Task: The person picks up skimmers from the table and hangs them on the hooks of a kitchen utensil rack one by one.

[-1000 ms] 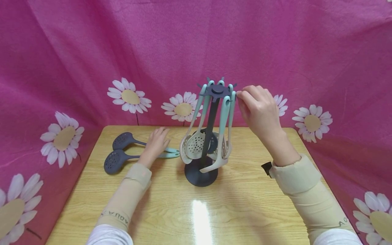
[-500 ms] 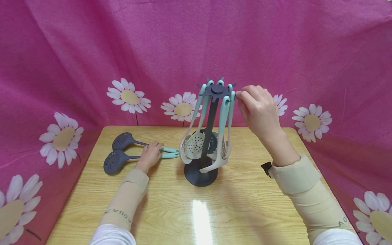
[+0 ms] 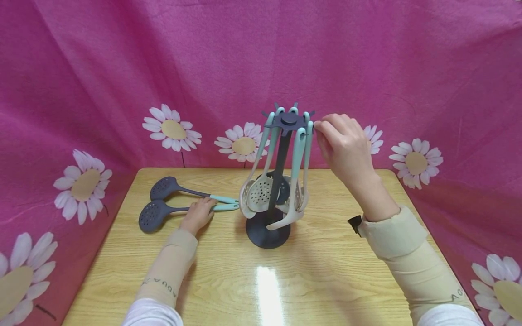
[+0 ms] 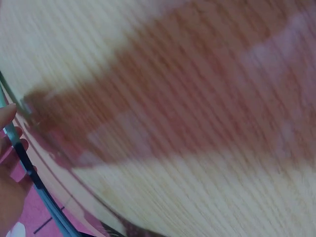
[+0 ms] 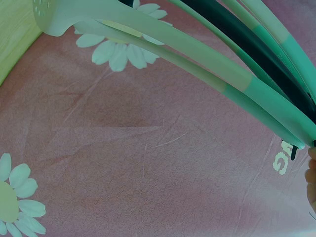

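Two dark grey skimmers with mint handles lie side by side at the table's left. My left hand (image 3: 198,214) is over the near skimmer (image 3: 152,216); in the left wrist view, thumb and fingers (image 4: 6,114) close on its handle (image 4: 11,132). The far skimmer (image 3: 164,187) lies just beyond my fingertips. Mid-table stands a dark utensil stand (image 3: 267,233). My right hand (image 3: 345,142) is raised to its top, thumb and forefinger pinching a hook at the right side. Beside those fingertips hangs a mint handle (image 3: 308,140); in the right wrist view only the fingers (image 5: 311,180) show.
From the stand hang several utensils, among them a pale ladle (image 3: 292,216) in front and a pale skimmer (image 3: 260,194) at the left. The wooden table (image 3: 220,280) is backed and flanked by a pink cloth (image 3: 228,59) with daisies.
My left hand has moved back and slightly left, from above both skimmer handles down onto the near one, uncovering the far handle. The right hand stays at the stand's hook.
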`<state>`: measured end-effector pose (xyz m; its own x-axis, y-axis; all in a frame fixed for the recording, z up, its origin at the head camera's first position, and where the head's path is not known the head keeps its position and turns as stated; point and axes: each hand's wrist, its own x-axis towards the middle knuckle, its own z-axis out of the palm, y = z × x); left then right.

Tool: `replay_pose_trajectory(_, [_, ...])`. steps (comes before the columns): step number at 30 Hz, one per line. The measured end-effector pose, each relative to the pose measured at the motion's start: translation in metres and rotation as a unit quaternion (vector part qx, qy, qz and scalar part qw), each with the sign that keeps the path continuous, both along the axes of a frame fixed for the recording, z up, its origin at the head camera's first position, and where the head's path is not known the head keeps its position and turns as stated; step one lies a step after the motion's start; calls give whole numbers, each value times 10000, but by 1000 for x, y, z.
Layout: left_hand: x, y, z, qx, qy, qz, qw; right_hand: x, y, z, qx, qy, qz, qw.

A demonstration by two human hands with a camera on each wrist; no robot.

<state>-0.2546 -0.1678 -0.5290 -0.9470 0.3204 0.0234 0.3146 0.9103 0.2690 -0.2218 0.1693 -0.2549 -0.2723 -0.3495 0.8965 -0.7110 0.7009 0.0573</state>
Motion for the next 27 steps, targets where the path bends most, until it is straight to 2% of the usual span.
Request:
replay_pose_trajectory(5, [2, 6, -5, -41, 67, -87, 9999, 1, 0, 0, 11, -15, 6, 10000])
replay_pose_trajectory(14, [5, 11, -5, -160, 79, 154, 9997, 1, 0, 2, 151, -31, -56, 9999])
replay_pose_trajectory(18, [5, 13, -7, -154, 217, 209, 9994, 1, 0, 2, 95, -24, -23, 9999])
replay_pose_trajectory(27, [5, 12, -8, -224, 328, 190, 9990, 1, 0, 2, 133, 7, -76, 9999])
